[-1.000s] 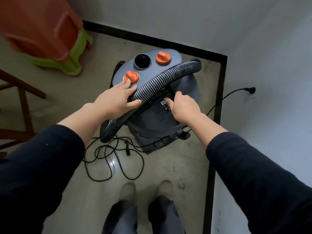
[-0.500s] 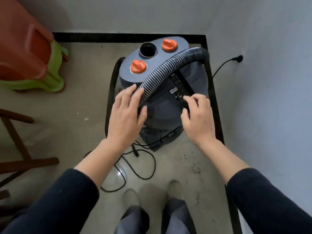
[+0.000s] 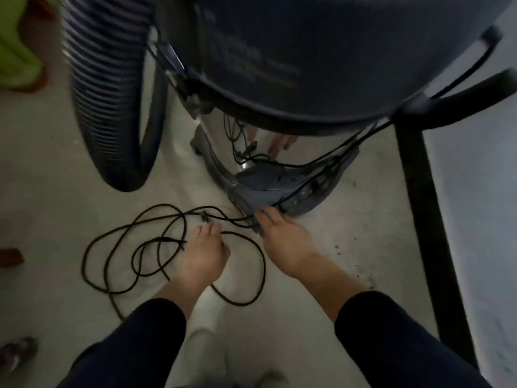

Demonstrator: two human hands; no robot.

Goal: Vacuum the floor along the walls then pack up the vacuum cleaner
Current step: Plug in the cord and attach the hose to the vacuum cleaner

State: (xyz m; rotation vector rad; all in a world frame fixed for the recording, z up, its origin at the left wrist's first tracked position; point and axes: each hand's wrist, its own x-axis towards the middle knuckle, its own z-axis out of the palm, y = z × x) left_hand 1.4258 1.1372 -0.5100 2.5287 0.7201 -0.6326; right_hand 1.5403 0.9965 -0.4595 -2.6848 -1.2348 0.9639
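in front of the vacuum [image 3: 307, 51]: cord [image 3: 240, 304] in loose loops, uncoiled; packing likely just starting. left hand [image 3: 204, 253], right hand [image 3: 282, 238] on cord, grip unclear.

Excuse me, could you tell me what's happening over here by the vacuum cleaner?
The person is bent low beside the vacuum cleaner, both hands at the floor. The left hand is on the tangled loops of black power cord, and the right hand reaches to where the cord meets the machine's base. Blur hides whether either hand grips it. The ribbed hose hangs looped at the side. It looks like packing up.
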